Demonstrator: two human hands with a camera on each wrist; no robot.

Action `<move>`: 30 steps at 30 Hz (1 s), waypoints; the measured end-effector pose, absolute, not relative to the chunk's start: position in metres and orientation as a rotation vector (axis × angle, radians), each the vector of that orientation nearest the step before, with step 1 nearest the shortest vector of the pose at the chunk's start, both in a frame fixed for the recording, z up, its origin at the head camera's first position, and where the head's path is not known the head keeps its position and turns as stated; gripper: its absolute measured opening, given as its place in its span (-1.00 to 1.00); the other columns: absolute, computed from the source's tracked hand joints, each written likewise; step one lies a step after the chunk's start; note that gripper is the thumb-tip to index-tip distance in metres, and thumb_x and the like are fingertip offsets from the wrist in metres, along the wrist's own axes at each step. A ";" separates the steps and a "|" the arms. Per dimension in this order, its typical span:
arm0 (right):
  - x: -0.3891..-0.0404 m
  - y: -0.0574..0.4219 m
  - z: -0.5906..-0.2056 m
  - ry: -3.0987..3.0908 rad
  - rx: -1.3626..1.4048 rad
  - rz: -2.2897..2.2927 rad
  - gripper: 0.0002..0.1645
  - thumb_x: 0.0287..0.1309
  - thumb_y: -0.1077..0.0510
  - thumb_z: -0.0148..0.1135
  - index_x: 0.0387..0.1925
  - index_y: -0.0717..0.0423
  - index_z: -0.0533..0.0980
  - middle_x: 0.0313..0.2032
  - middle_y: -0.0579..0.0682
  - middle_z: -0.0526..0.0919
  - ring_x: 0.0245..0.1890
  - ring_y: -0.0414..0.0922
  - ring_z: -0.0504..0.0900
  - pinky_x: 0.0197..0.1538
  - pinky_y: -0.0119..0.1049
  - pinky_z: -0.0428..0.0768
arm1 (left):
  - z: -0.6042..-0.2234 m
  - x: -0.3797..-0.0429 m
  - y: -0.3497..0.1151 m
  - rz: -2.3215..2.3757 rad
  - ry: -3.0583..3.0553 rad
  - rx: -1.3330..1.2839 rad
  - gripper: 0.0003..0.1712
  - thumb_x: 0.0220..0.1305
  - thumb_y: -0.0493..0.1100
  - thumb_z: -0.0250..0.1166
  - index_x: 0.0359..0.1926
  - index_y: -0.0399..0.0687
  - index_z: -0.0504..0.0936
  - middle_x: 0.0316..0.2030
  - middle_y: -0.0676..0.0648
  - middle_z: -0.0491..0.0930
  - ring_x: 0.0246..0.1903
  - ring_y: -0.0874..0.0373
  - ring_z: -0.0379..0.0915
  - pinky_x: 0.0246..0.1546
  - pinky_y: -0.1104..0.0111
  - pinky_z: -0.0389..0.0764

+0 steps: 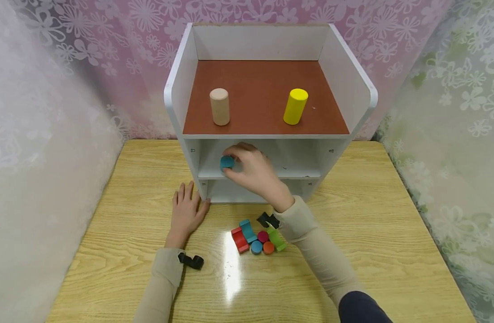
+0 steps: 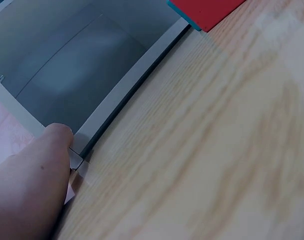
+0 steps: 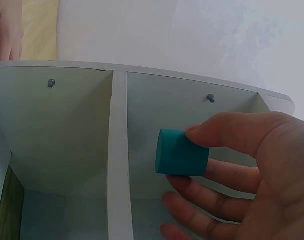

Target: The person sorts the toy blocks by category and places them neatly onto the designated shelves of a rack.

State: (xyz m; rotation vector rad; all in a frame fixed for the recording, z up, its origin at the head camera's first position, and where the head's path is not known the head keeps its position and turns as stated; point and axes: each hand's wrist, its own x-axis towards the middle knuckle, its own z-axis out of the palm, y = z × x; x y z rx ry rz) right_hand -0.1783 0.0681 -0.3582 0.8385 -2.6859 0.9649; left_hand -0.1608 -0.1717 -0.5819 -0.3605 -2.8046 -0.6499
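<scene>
Right hand (image 1: 255, 172): my thumb and fingers pinch one blue cylinder (image 1: 226, 162).
Blue cylinder: before the middle compartment of the white shelf unit (image 1: 347, 80); whether it touches the board there, I cannot tell.
Left hand (image 1: 186, 213): fingers spread on the wooden surface (image 1: 142, 179), thumb at the unit's lower front corner (my left wrist view shows little beyond that thumb).
Top shelf: two cylinders standing apart, one wood-coloured (image 1: 220, 107), one yellow (image 1: 295, 107).
Curved blocks: three on the surface, one red (image 1: 239, 240), one light-blue (image 1: 248, 231), one green (image 1: 277, 240).
Round pieces: three, grouped among those blocks, one blue disc (image 1: 256, 247), one orange disc (image 1: 268, 247), one dark-red disc (image 1: 263, 236).
Hard to see: my right hand covers part of the middle compartment; in the left wrist view, red and blue pieces are cut off by the top edge.
</scene>
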 end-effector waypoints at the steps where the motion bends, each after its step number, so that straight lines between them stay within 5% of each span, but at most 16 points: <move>1: -0.180 0.066 -0.358 -2.695 0.838 0.966 -0.66 0.17 0.09 0.38 -0.01 0.06 0.65 -0.11 -0.04 0.60 -0.18 -0.13 0.53 -0.16 -0.24 0.54 | -0.582 -0.161 -0.172 -0.650 -2.804 -0.361 -0.30 0.47 0.22 -0.02 0.49 0.04 0.27 0.46 -0.28 0.10 0.47 -0.33 -0.18 0.38 -0.23 -0.12; 30: -0.197 0.047 -0.371 -2.785 0.808 0.860 -0.53 0.17 0.01 0.38 0.10 0.05 0.61 -0.05 -0.04 0.62 -0.12 -0.12 0.55 -0.09 -0.19 0.54 | -0.583 -0.161 -0.172 -0.653 -2.813 -0.356 -0.30 0.48 0.21 -0.02 0.51 0.06 0.24 0.47 -0.28 0.10 0.47 -0.33 -0.19 0.38 -0.22 -0.12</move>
